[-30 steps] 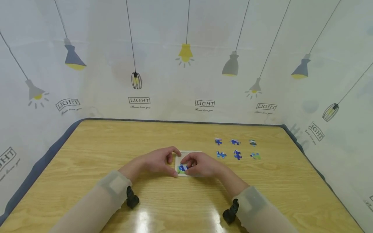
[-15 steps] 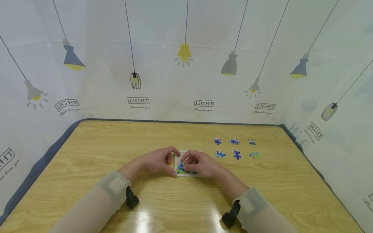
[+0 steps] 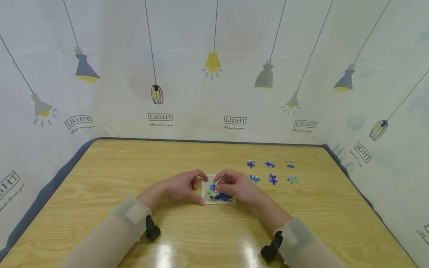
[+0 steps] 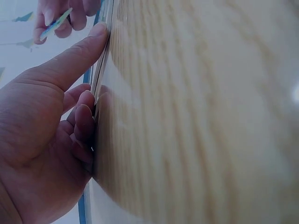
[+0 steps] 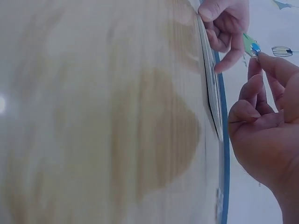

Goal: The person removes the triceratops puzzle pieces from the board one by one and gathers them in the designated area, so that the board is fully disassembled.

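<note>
My left hand point(image 3: 182, 186) holds the left side of a small pale puzzle tray point(image 3: 219, 203), thumb at the near corner and index finger at the far one. Between thumb and fingertips, my right hand point(image 3: 237, 186) pinches a green and blue jigsaw piece point(image 3: 212, 189). That piece point(image 5: 251, 45) is raised above the tray in the right wrist view, and its thin edge point(image 4: 56, 24) shows in the left wrist view. Dark blue puzzle pieces point(image 3: 222, 196) lie in the near part of the tray; my right fingers hide some of the inside.
Several loose jigsaw pieces point(image 3: 273, 179) lie in two rows to the right of the tray, beyond my right hand. The wooden table point(image 3: 127, 160) ends at a dark edge against a pale curtain point(image 3: 187, 96) printed with lamps.
My right hand has lifted the green and blue piece off the tray and drawn slightly right, uncovering dark blue pieces beneath. The left hand stays on the tray's left side.
</note>
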`<state>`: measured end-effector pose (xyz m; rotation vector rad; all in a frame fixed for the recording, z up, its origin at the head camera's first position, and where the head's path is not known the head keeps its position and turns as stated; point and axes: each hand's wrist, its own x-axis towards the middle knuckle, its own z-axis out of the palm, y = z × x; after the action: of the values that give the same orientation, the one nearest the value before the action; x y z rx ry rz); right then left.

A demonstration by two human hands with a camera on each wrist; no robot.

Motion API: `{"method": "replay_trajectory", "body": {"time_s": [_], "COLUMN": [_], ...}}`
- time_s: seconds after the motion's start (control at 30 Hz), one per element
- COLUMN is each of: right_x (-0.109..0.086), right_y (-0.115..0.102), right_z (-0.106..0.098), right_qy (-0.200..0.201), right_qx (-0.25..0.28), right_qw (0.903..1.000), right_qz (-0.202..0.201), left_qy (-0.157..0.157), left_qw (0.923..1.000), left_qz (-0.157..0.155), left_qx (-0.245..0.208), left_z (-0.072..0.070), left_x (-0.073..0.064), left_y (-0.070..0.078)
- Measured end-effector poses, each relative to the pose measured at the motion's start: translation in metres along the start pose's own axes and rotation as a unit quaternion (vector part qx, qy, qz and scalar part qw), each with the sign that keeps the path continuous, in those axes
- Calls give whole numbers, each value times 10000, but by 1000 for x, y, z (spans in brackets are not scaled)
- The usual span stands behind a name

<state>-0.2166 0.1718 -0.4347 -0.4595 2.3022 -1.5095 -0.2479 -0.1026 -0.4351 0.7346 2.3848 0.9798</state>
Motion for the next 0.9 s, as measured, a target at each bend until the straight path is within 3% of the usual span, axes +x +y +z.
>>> {"method": "replay_trajectory", "body": {"time_s": [0.13,0.27,0.53,0.9], "right_x": [-10,-27,-60,-69], "right_y": [3,10,24,36], "right_z": [-15,-36,-69,-83], "right_qy": [165,384,662,713], "right_qx": [-102,-545,-1649,-1824], "right_qw": [9998,9976,9807,9776], "right_qz": [42,182,822,772], "left_qy": [21,58,96,85], "left_qw": [10000,10000,9999,10000], "left_qz": [-6,-49,-44,35], "left_qx": [-10,-11,-2,-8], "left_z": [1,2,2,3], "left_x": [0,-1,0,1], "left_y": [1,1,0,-1]}}
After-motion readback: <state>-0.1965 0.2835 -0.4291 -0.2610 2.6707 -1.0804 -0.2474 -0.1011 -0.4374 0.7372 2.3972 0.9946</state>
